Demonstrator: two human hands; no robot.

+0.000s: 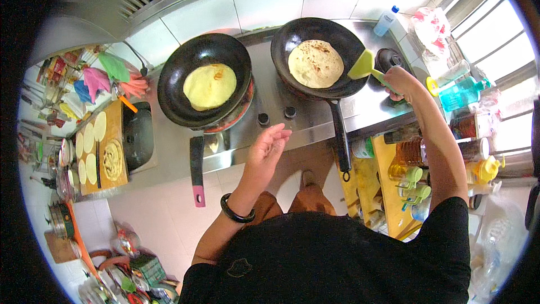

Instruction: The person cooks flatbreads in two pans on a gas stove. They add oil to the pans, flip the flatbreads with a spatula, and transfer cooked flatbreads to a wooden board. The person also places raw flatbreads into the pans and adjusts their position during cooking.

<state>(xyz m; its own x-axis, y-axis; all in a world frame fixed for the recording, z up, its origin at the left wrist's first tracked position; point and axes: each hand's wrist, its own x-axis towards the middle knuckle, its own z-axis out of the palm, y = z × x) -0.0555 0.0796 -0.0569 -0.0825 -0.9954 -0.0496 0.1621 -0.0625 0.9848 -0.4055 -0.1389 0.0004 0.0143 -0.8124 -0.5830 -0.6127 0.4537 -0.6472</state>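
Observation:
My right hand [398, 83] grips the handle of a light green spatula [362, 65], whose blade is over the right rim of the right black frying pan [280, 46]. A browned round flatbread [316, 64] lies in that pan, apart from the blade. My left hand [268, 145] is raised in front of the stove's front edge, holding nothing, its fingers loosely extended. A dark bangle circles the left wrist. In the left black frying pan [173, 74] rests a paler flatbread [210, 88] with one small brown patch.
Two stove knobs [276, 115] sit between the pans. Both pan handles [342, 143] jut past the counter edge toward me. Rolled dough rounds [100, 126] lie on a wooden board [120, 143] at far left, beside a sink [139, 143]. Several bottles stand on the right near a yellow wooden shelf [386, 185].

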